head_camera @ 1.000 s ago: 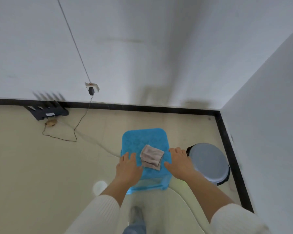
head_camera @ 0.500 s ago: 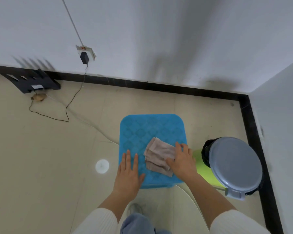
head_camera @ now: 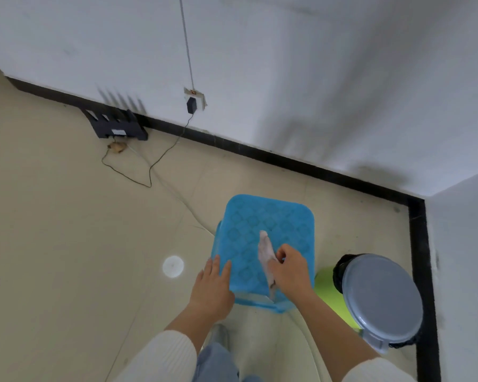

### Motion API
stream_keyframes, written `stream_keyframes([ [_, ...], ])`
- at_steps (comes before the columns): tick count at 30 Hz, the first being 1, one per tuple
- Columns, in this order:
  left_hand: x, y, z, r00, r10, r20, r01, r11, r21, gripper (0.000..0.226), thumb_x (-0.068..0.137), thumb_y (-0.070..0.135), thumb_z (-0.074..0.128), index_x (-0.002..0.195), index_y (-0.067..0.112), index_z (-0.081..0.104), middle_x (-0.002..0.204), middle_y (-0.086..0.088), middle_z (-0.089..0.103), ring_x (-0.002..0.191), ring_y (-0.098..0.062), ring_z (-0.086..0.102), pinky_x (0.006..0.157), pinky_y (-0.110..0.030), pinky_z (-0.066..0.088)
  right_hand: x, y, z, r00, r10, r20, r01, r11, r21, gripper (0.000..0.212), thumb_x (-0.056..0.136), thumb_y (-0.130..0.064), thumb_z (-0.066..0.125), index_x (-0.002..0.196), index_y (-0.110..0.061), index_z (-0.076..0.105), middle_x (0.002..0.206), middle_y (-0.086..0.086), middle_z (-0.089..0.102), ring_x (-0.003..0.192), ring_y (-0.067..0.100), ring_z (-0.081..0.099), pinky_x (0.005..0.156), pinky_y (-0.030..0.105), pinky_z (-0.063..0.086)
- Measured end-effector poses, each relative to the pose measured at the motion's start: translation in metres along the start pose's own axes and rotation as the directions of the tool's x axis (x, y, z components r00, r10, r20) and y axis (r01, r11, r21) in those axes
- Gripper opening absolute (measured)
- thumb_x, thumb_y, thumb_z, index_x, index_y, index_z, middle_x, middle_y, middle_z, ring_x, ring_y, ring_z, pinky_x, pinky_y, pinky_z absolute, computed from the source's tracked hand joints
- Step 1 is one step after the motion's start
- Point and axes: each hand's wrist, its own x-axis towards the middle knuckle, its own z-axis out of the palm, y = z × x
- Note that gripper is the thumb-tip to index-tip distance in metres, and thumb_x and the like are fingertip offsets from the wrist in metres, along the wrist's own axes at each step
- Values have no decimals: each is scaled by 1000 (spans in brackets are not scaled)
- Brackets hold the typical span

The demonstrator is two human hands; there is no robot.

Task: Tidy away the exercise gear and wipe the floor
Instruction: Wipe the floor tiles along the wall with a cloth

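The right hand (head_camera: pixel 290 268) pinches a pale cloth (head_camera: pixel 265 255) between thumb and curled fingers, over the seat of a blue stool (head_camera: pixel 273 216). The cloth shows as 1 narrow strip running from the middle of the seat to its near edge; whether it touches the seat cannot be told. The left hand (head_camera: pixel 213 288) lies at the stool's near left corner, fingers straight and close together, their tips on the seat's edge, holding nothing.

Just right of the stool stands a bin with a grey lid (head_camera: pixel 381 299), and a green thing (head_camera: pixel 326 288) shows between the 2. Left of the stool, near the left hand, a white spot (head_camera: pixel 173 266) marks the floor (head_camera: pixel 66 244). Well beyond the stool to the left, a black router (head_camera: pixel 113 125) sits against the wall, and a thin cable (head_camera: pixel 149 172) loops over the floor from it up to a wall socket (head_camera: pixel 195 96).
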Motion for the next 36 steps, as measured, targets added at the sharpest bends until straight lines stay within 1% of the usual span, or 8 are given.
stream_keyframes([
  [2,-37,-3,-13,998,-65,-27,62,995,-77,70,98,29,39,153,20,-3,159,-11,-14,148,-27,-10,120,-38,5,-28,-25,-7,998,-29,59,26,998,53,20,81,-11,55,70,-4,40,57,10,51,37,6,44,41,20,35],
  [6,-121,-10,-42,964,-216,-157,178,958,-226,67,97,30,41,153,18,7,160,-10,-7,148,-26,-4,117,-37,11,-91,-68,-17,975,-151,165,161,985,-53,18,79,-10,54,68,-13,40,59,-2,43,50,9,40,50,23,32],
  [13,-296,-53,-33,799,-538,-270,410,815,-410,61,95,29,43,150,17,18,160,-10,5,147,-24,3,116,-38,18,-224,-140,9,776,-436,456,541,832,-125,34,87,-40,52,67,-16,38,54,0,44,45,20,46,46,29,34],
  [17,-411,-90,1,640,-724,-258,524,657,-542,58,94,27,42,148,17,23,156,-8,16,145,-23,10,114,-37,22,-315,-173,50,577,-553,601,734,674,-85,26,83,-19,56,65,-17,38,52,-4,43,40,13,40,40,22,31],
  [21,-527,-126,44,469,-844,-259,575,514,-636,55,94,25,42,146,17,27,151,-6,28,142,-22,19,111,-36,26,-425,-198,99,337,-602,724,850,525,40,30,80,-36,55,66,-16,37,54,-3,42,49,18,38,50,32,31],
  [29,-780,-196,177,67,-977,-203,577,205,-791,49,96,31,39,144,21,33,146,-1,37,138,-20,26,107,-35,32,-704,-197,224,-73,-574,816,920,277,277,30,85,-35,55,70,-14,39,58,-2,44,53,18,38,51,30,30],
  [33,-921,-216,266,-70,-989,-133,616,62,-786,47,98,32,37,143,19,32,148,-4,35,138,-23,26,108,-37,32,-871,-162,282,-202,-519,831,885,268,382,29,84,-29,58,69,-14,39,59,-3,45,54,17,40,53,30,33],
  [36,-1020,-220,329,-214,-976,-46,606,-96,-790,51,98,32,37,146,18,26,153,-8,26,140,-26,25,108,-39,32,-991,-135,313,-347,-445,825,857,205,472,25,83,-23,58,69,-15,39,59,-5,44,55,16,39,52,29,31],
])
